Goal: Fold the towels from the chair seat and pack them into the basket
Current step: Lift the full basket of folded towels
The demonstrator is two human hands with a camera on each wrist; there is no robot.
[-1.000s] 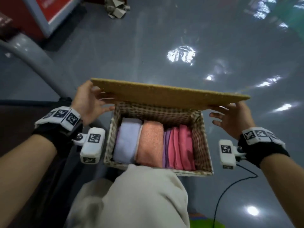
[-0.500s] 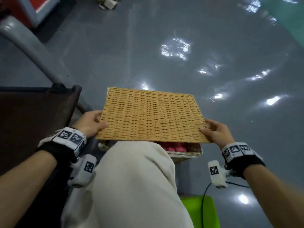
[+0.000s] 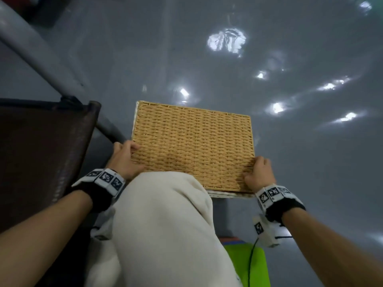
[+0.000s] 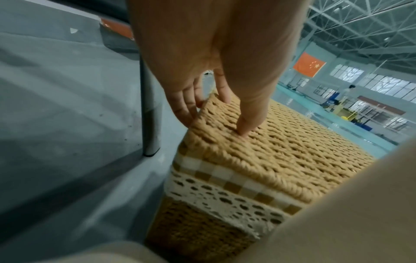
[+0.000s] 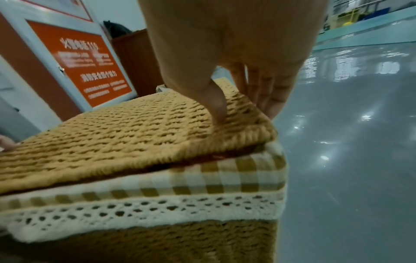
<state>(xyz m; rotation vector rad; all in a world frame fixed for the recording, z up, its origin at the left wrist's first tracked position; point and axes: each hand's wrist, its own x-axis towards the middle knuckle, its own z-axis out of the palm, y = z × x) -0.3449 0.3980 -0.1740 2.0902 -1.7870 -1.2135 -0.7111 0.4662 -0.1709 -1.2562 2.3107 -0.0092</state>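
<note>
The woven basket [image 5: 157, 245] stands on the grey floor in front of my knee, with a checked and lace liner folded over its rim [image 4: 225, 188]. Its flat wicker lid [image 3: 192, 146] lies over the top and hides the towels. My left hand [image 3: 124, 158] pinches the lid's left edge [image 4: 281, 160], thumb on top and fingers down the side. My right hand [image 3: 259, 172] pinches the right front corner [image 5: 112, 133] the same way. At that corner a thin dark gap still shows between lid and rim.
The dark brown chair seat [image 3: 41, 162] is to the left, with its grey tube leg [image 4: 149, 115] close beside the basket. My cream-trousered knee [image 3: 161, 224] overlaps the basket's near side. A green object [image 3: 248, 266] lies below right. A red sign panel [image 5: 90, 67] stands behind.
The lid, held up on edge over the open basket a second ago, has come down flat onto it. The folded towels are now covered, and both hands moved to the near edges.
</note>
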